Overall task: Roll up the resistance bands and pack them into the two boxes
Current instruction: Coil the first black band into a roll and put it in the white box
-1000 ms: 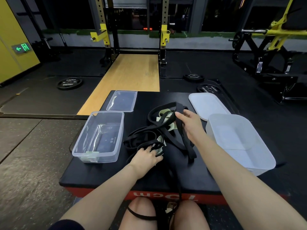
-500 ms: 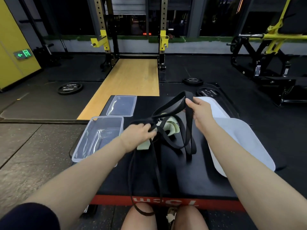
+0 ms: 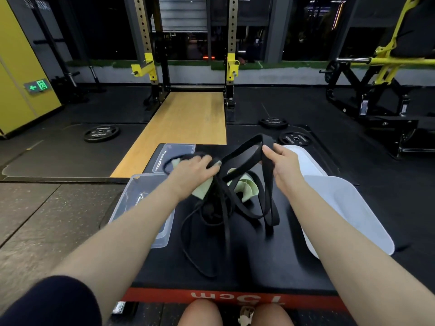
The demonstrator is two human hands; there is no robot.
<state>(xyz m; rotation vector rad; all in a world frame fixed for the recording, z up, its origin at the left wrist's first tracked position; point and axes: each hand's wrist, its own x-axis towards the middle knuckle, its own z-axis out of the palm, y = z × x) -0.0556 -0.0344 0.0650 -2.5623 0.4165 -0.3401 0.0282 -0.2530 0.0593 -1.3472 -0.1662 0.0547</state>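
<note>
- Surrounding the black padded platform (image 3: 247,267) are a squat rack (image 3: 150,67), a wooden lifting strip (image 3: 186,118) and iron weight plates (image 3: 101,132) lying on rubber flooring.
- Clear rectangular plastic box (image 3: 141,208) sits on the platform's left side, partly hidden under the left forearm; its transparent lid (image 3: 174,151) lies just behind.
- Frosted white box (image 3: 353,208) sits on the right with a white lid (image 3: 306,161) behind it, both partly covered by the right arm.
- Left hand (image 3: 195,170) grips a bunch of thin black bands (image 3: 211,231) and a pale green band (image 3: 247,188), lifted above the platform centre.
- Right hand (image 3: 282,163) pinches a wide flat black band (image 3: 244,154), matte and strap-like, looping down to the surface.
- All the bands are tangled and unrolled, outside both boxes.
</note>
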